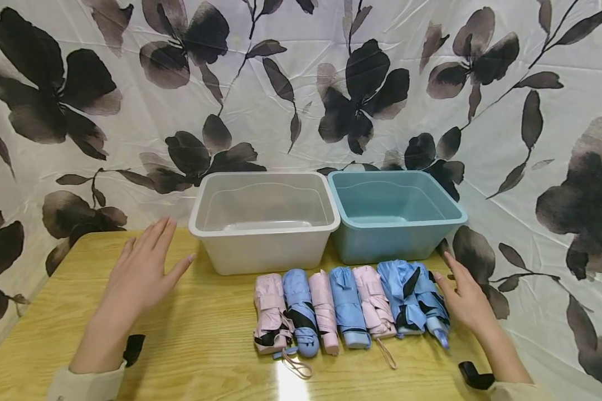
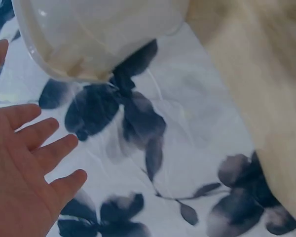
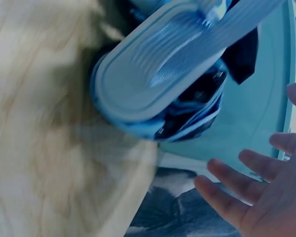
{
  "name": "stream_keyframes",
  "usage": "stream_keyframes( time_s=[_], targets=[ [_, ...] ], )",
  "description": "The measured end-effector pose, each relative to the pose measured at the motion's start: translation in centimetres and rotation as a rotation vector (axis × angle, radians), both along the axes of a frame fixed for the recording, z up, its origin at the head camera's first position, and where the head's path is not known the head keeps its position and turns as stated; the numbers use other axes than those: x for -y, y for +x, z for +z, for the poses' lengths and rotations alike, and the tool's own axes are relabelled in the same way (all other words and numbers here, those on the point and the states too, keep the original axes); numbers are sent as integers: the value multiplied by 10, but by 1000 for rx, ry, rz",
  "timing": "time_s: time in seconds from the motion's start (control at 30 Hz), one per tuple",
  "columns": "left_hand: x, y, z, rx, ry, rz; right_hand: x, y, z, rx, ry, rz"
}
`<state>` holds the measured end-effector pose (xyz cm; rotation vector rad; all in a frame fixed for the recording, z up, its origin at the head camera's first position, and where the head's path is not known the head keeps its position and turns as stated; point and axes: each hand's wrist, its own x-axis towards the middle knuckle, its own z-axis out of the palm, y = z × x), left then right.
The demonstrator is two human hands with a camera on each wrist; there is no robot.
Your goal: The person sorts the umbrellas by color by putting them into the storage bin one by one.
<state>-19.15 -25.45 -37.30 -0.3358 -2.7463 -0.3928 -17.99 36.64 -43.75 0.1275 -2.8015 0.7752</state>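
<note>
Several folded umbrellas lie side by side on the table in the head view. From the left come a pink umbrella (image 1: 270, 306), a blue umbrella (image 1: 300, 312), a slim pink umbrella (image 1: 323, 312), a blue umbrella (image 1: 348, 306) and a pink umbrella (image 1: 373, 301). At the right end are two blue umbrellas, one loosely bundled (image 1: 401, 295) and one (image 1: 431, 303) beside my right hand (image 1: 464, 295). That hand has its fingers extended and holds nothing. My left hand (image 1: 142, 267), fingers straight, hovers left of the white bin (image 1: 266, 250), holding nothing.
Behind the umbrellas, the white bin and a teal bin (image 1: 396, 245) stand next to each other; no contents show in either. The wooden table (image 1: 190, 356) ends at a floral cloth (image 1: 291, 100) hanging behind. Wrist straps (image 1: 132, 350) show on both arms.
</note>
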Motion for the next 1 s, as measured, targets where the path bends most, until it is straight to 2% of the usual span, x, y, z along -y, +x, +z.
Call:
stream_keyframes(
  time_s=[0.13,0.27,0.5,0.73,1.0],
  targets=[
    [-8,-16,9,-16,-43,-19,-3,-4,-7,71,18,20],
    [-13,-31,13,-3,-95,-34,-4,-9,-13,102,37,77],
    [-17,-49,9,102,-204,-60,-4,-19,-23,128,70,164],
    [-23,-55,0,113,-168,-88,-5,-27,-36,117,130,202],
    [-28,-55,-9,87,-138,-90,-6,-27,-50,134,97,194]
  ],
)
